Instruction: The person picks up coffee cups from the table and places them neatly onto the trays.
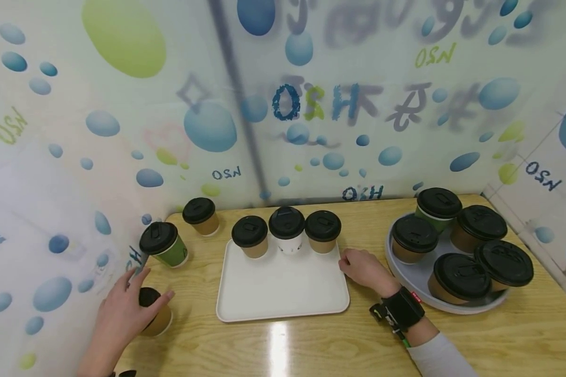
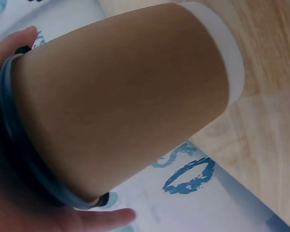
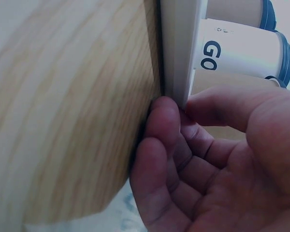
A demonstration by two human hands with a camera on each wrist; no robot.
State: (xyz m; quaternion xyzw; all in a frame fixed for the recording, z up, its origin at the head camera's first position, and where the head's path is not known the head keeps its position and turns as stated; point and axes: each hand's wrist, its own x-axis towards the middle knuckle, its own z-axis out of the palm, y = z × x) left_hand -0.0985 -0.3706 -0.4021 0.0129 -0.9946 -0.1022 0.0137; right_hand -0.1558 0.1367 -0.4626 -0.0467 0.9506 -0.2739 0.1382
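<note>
At the lower left of the head view, my left hand (image 1: 122, 314) reaches over a brown paper cup (image 1: 159, 320) with a black lid. The left wrist view shows this cup (image 2: 125, 96) large, the hand at its lid end with thumb and fingers spread apart on either side. My right hand (image 1: 365, 269) pinches the right edge of a white rectangular tray (image 1: 283, 293), the thumb on the rim and curled fingers low against its outer side, as the right wrist view shows. Along the tray's back edge stand two brown lidded cups (image 1: 323, 232) and a white one (image 1: 287, 230).
Behind the left hand stand a green lidded cup (image 1: 170, 248) and a brown one (image 1: 202, 215). A round grey tray (image 1: 401, 272) to the right holds several lidded cups. A printed sheet (image 1: 330, 152) rises along the wooden table's (image 1: 245, 345) back and sides.
</note>
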